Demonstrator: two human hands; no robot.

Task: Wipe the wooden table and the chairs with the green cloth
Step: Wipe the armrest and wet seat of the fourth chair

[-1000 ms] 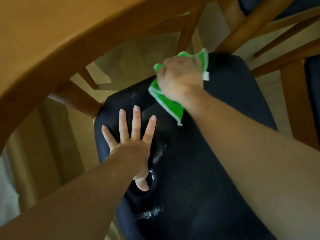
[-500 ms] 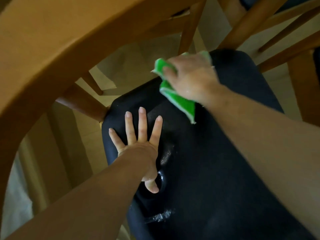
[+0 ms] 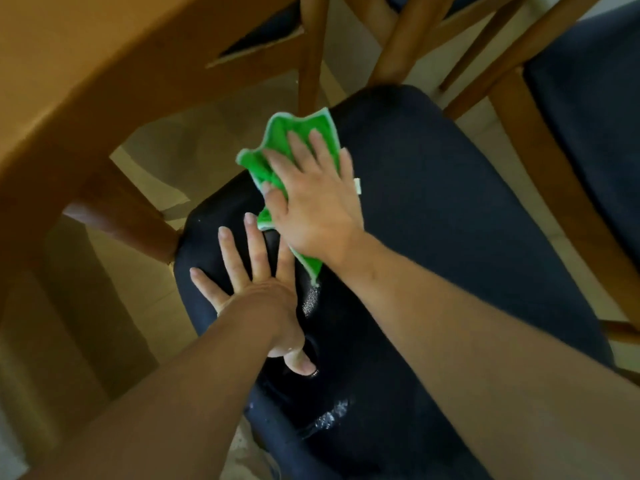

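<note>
A chair with a dark navy seat (image 3: 450, 237) fills the middle of the view. My right hand (image 3: 315, 199) lies flat with straight fingers on the green cloth (image 3: 277, 140), pressing it onto the seat's far left part. My left hand (image 3: 256, 285) rests flat on the seat's left side with spread fingers, just below the cloth. Wet streaks shine on the seat near my left thumb. The wooden table (image 3: 69, 64) overhangs the upper left.
A wooden table leg (image 3: 117, 209) runs beside the seat's left corner. A second chair with a dark seat (image 3: 595, 116) and wooden frame (image 3: 540, 140) stands at the right. More wooden chair legs (image 3: 405, 39) cross the top. Pale tiled floor (image 3: 162, 157) shows below.
My right hand has opened flat over the cloth and slid left and nearer, close to my left fingertips. My left hand stays pressed on the seat.
</note>
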